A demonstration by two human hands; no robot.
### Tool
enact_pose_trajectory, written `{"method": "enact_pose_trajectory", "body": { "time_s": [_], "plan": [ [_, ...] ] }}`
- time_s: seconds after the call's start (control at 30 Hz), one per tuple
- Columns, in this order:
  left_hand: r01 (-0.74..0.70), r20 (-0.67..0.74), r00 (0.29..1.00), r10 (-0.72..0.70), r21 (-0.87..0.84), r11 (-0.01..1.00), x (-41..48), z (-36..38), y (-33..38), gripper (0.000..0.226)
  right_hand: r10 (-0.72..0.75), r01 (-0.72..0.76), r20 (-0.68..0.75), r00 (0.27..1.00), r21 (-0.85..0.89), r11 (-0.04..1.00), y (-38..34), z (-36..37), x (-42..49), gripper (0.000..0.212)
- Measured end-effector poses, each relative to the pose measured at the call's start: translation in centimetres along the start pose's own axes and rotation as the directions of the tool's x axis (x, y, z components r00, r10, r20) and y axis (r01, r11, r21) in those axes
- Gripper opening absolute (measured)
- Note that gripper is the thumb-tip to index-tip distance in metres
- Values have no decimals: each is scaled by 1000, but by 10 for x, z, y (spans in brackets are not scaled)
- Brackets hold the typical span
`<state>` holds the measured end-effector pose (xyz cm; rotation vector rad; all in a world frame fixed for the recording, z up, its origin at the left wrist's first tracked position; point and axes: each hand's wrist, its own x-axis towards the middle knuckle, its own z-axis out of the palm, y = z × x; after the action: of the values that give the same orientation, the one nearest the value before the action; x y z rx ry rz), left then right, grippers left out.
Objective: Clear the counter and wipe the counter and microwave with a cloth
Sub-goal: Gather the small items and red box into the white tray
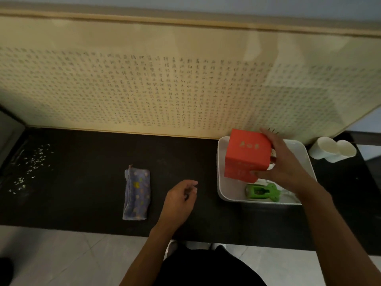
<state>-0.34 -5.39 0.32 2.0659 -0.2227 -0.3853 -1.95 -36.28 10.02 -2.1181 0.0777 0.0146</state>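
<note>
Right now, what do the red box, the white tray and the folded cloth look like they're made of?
The red box looks like matte cardboard: crisp folded edges, gold print. The white tray seems smooth plastic or ceramic, given its rounded, glossy rim. The folded cloth is soft fabric, limp with a dotted print.

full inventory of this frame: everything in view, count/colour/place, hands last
black counter: 1, black, runs across the frame.
beige panel with rows of characters: 1, beige, upright behind the counter.
white scattered grains: many, white, far left of the counter.
folded purple dotted cloth: 1, purple with yellow and pale dots, mid-counter.
white rectangular tray: 1, white, right part of the counter.
orange-red cardboard box: 1, orange-red, over the tray, in the right hand.
green plastic item: 1, green, near edge of the tray.
white paper cups: 2, white, right of the tray.
left hand: 1, over the counter beside the cloth, holds nothing.
right hand: 1, grips the box.
</note>
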Motion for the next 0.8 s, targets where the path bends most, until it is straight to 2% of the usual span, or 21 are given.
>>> {"method": "enact_pose_trajectory", "body": {
  "time_s": [0.17, 0.4, 0.7, 0.8],
  "plan": [
    [57, -8, 998, -57, 17, 998, -8, 12, 5, 22, -19, 14, 55, 998, 78, 997, 31, 8, 12, 111],
    [127, -89, 988, -122, 42, 991, -25, 32, 4, 20, -5, -4, 137, 991, 66, 998, 50, 1, 27, 107],
    [216, -129, 968, -213, 10, 976, -43, 54, 13, 19, -58, 69, 158, 986, -66, 995, 57, -6, 15, 113],
    [256, -137, 957, -255, -10, 967, -53, 55, 12, 19, -109, 127, 119, 987, -154, 980, 49, -15, 6, 109]
  ]
}}
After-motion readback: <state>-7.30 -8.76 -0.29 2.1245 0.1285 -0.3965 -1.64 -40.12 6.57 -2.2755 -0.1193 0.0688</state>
